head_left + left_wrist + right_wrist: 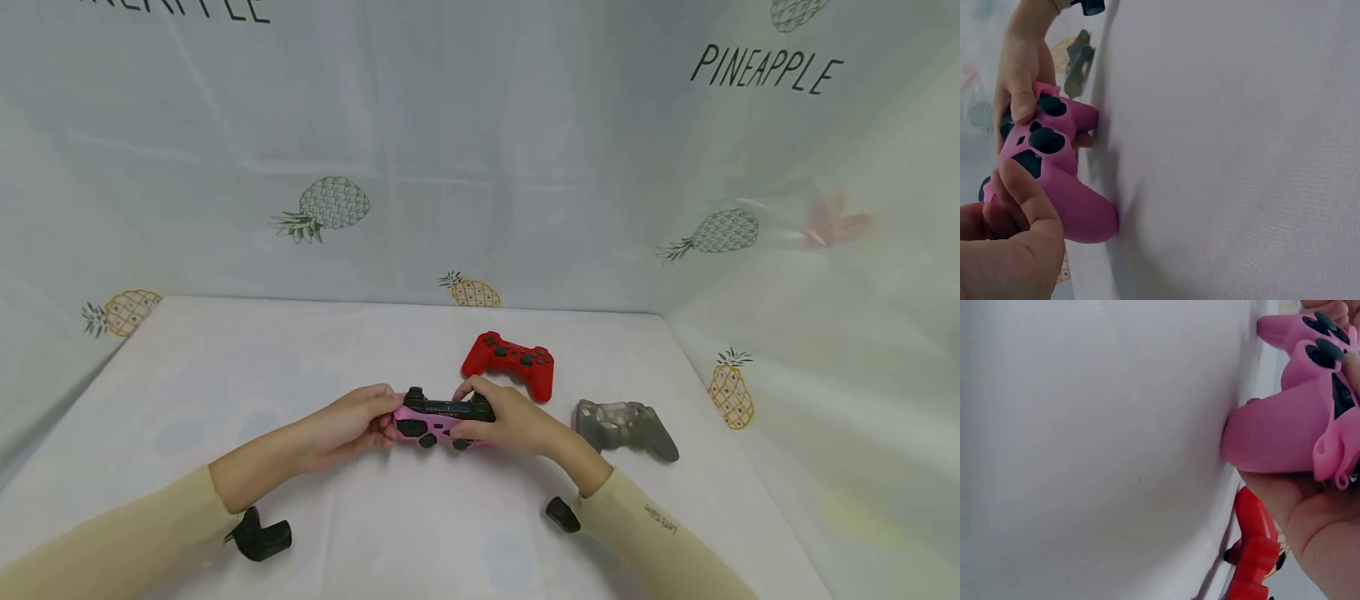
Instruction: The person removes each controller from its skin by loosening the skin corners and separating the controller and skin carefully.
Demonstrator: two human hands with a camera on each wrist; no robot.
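A black game controller (450, 407) in a pink silicone cover (1079, 206) is between both hands, low over the white table. My left hand (360, 423) pinches the cover's edge at the left end, thumb beside the direction buttons. At the other end, my right hand (517, 423) grips the controller, its thumb near the middle of the face. Along the back, the black shell shows bare above the pink. In the right wrist view, a flap of the cover (1329, 450) is folded loose at the right shoulder, near the right palm (1329, 531).
Behind the right hand lies a red game controller (517, 365). A grey, camouflage-patterned controller-shaped piece (626, 427) lies to its right. Black wrist-mounted pieces (258, 535) sit beneath the sleeves. A pineapple-print curtain (480, 167) hangs behind the table.
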